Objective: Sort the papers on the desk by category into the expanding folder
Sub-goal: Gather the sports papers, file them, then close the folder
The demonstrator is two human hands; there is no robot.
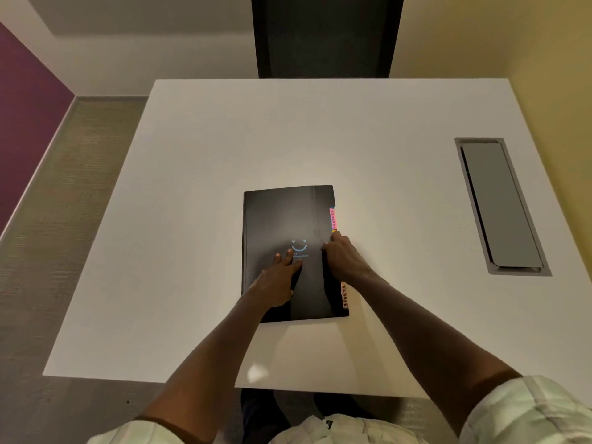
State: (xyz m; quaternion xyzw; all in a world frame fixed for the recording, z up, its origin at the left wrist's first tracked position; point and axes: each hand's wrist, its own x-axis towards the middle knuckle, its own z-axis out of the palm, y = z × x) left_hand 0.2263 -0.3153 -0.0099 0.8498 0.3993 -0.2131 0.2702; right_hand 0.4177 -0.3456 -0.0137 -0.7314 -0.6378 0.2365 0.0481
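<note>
A black expanding folder with a small blue smiley mark lies closed and flat on the white desk. Coloured tabs stick out along its right edge: a pink one reading FINANCE and an orange one reading SPORTS. My left hand lies flat on the cover, fingers straight and spread. My right hand is at the folder's right edge, its fingers curled at the cover's edge near the tabs. No loose papers show on the desk.
A grey cable hatch is set into the desk at the right. A dark chair back stands beyond the far edge. Carpeted floor runs along the left; the near edge is close to my body.
</note>
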